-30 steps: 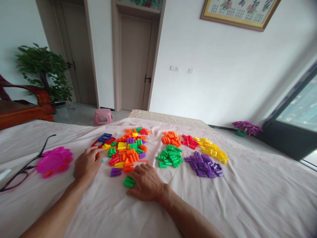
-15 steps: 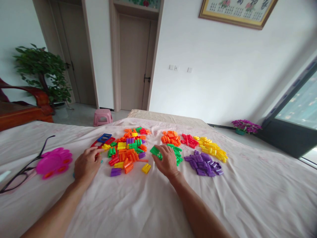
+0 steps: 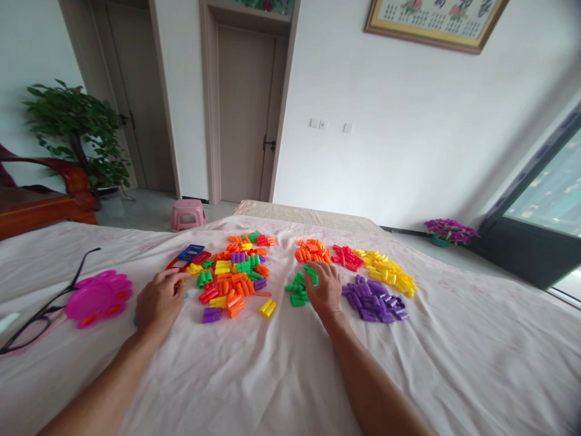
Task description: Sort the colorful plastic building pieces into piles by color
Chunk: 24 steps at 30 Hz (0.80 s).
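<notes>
My right hand (image 3: pixel 325 289) is over the pile of green plastic building blocks (image 3: pixel 298 284). Its fingers are bent around a green block (image 3: pixel 313 274) at the pile's upper edge. On the other side, my left hand (image 3: pixel 158 300) rests on the cloth with curled fingers; what lies under its fingertips is mostly hidden. Beside it is a mixed heap of blocks (image 3: pixel 238 281) in orange, yellow, green, purple and red. A yellow block (image 3: pixel 267 309) lies apart, between the heap and the green pile.
Sorted piles of orange (image 3: pixel 313 250), red (image 3: pixel 347 258), yellow (image 3: pixel 390 272) and purple blocks (image 3: pixel 374 300) surround the green one. Blue and red frames (image 3: pixel 192 252) lie behind my left hand. Left of it are a pink paw-shaped dish (image 3: pixel 100 297) and eyeglasses (image 3: pixel 45 315).
My right hand has moved right across the green pile, uncovering green blocks on its left side. The left hand stays where it was.
</notes>
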Tool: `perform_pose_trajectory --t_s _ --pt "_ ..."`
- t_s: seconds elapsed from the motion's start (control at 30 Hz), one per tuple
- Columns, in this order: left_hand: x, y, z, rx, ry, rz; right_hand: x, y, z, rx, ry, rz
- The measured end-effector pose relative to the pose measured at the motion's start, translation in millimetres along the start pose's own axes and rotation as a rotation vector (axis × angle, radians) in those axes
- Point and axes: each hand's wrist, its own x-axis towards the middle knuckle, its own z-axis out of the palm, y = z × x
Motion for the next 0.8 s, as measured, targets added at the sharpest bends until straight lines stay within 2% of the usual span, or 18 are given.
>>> perform_pose_trajectory --t_s 0.17,0.27,0.37,0.63,0.8 --pt "0 2 -1.0 -0.002 -0.008 -0.009 -9 -48 -8 0.144 -0.280 -0.262" --pt "0 4 -3.1 -0.010 -0.013 -0.020 -17 -70 -11 0.137 -0.455 -0.351" --pt "0 7 -5.6 -0.009 -0.023 -0.033 -21 -81 -12 0.111 -0.571 -0.384" --pt "0 8 -8.3 0.003 -0.098 -0.066 -26 -78 -4 0.120 -0.633 -0.392" --pt "0 3 -3.9 0.002 -0.111 -0.065 -31 -75 3 0.223 -0.596 -0.368"
